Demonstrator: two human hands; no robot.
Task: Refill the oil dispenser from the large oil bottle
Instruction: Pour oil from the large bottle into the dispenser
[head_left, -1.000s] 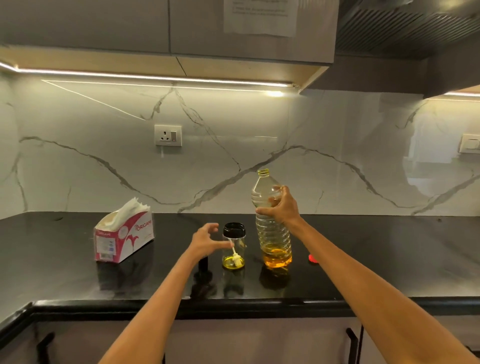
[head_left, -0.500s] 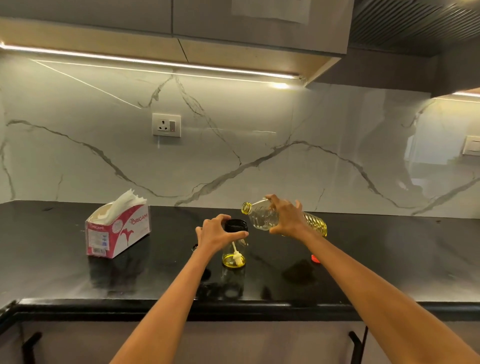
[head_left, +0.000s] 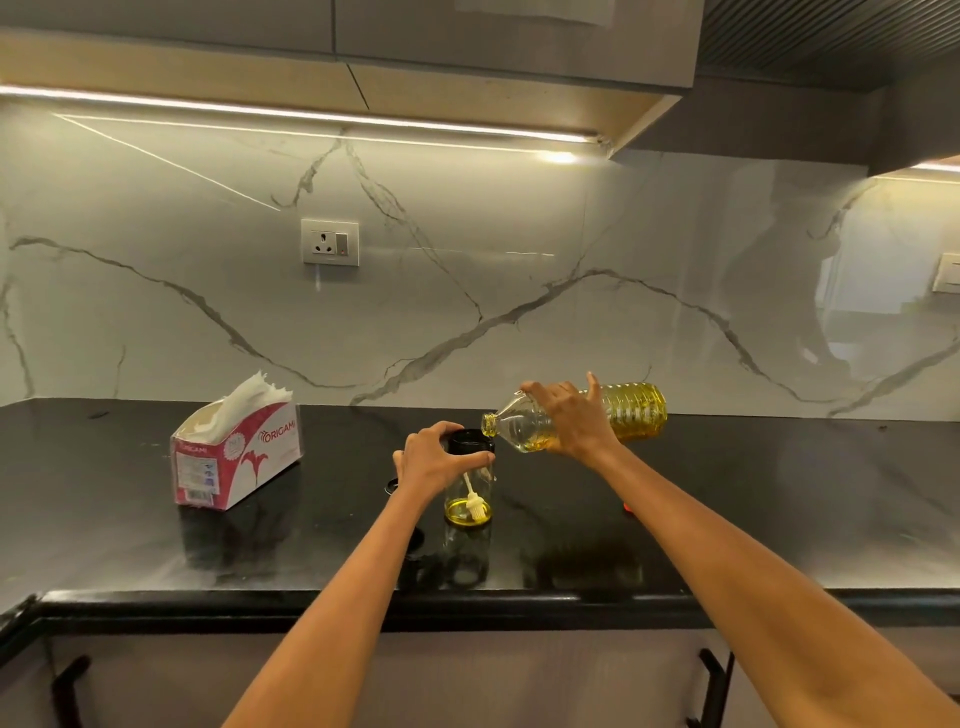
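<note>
A small glass oil dispenser (head_left: 468, 501) with a black collar stands on the black counter (head_left: 727, 519). A little yellow oil and a white brush tip sit at its bottom. My left hand (head_left: 434, 460) grips the dispenser at its collar. My right hand (head_left: 574, 418) holds the large clear oil bottle (head_left: 636, 410) lying almost level. The bottle's open mouth points left, right at the dispenser's rim. Yellow oil pools along the bottle's lower side and in its base. I see no stream of oil between the two.
A pink and white tissue box (head_left: 236, 457) stands to the left on the counter. A red cap (head_left: 627, 507) lies to the right, behind my right forearm. A black lid part (head_left: 390, 486) shows just left of my left wrist. A marble wall with a socket (head_left: 330, 242) rises behind.
The big bottle went from upright on the counter to lifted and tipped level, mouth toward the dispenser. My left hand closed around the dispenser's collar. The oil ran toward the bottle's neck.
</note>
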